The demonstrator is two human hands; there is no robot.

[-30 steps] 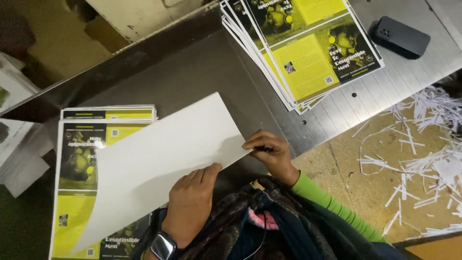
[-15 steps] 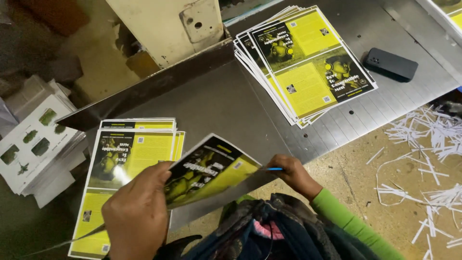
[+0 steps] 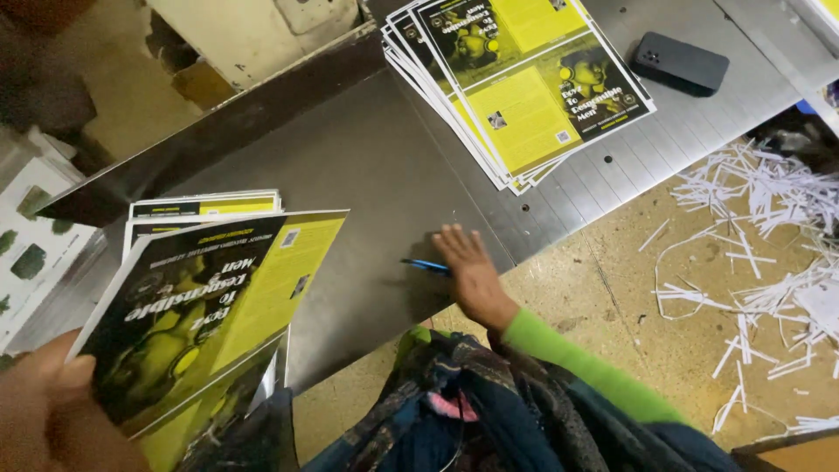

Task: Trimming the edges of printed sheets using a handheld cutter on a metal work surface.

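While my left hand (image 3: 52, 411) grips the lower corner of a folded yellow and black printed sheet (image 3: 210, 306), its fingers clenched on the paper, I hold that sheet tilted up above the near left part of the grey metal counter (image 3: 367, 166). Under it, partly hidden, lies a low stack of the same sheets (image 3: 205, 205), squared against the left end of the counter. My right hand (image 3: 468, 275) rests flat near the counter's front edge, fingers spread and released, with a blue pen (image 3: 426, 264) lying under them and sticking out to the left; whether the fingers press on it I cannot tell. Across the counter, well apart from both hands, sits a taller fanned pile of unfolded sheets (image 3: 524, 96), and just beside it to the right a dark phone (image 3: 680, 63). White paper trimmings (image 3: 760, 253) litter the floor (image 3: 647, 341) to my right.
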